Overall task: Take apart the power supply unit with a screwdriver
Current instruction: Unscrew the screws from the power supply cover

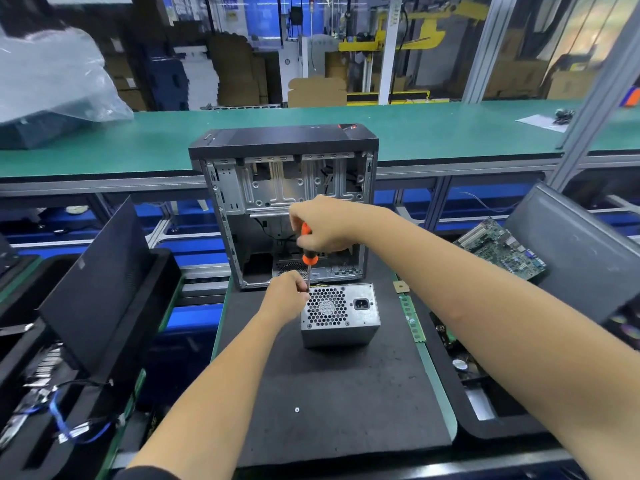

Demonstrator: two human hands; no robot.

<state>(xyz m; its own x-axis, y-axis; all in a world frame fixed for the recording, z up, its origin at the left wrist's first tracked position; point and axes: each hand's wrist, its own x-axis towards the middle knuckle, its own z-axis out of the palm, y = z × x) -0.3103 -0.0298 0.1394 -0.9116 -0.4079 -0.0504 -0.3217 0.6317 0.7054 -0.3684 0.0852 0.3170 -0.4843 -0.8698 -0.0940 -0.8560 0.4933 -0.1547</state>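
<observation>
A grey metal power supply unit stands on a black foam mat, its honeycomb fan grille and power socket facing up. My right hand grips the orange and black handle of a screwdriver held upright, its tip at the unit's top left corner. My left hand sits at that same corner and pinches the screwdriver's shaft near the tip. The screw itself is hidden by my fingers.
An opened, emptied computer case stands just behind the unit. A small white screw lies on the mat nearer me. A green circuit board lies at the right, a black panel and bins of cables at the left.
</observation>
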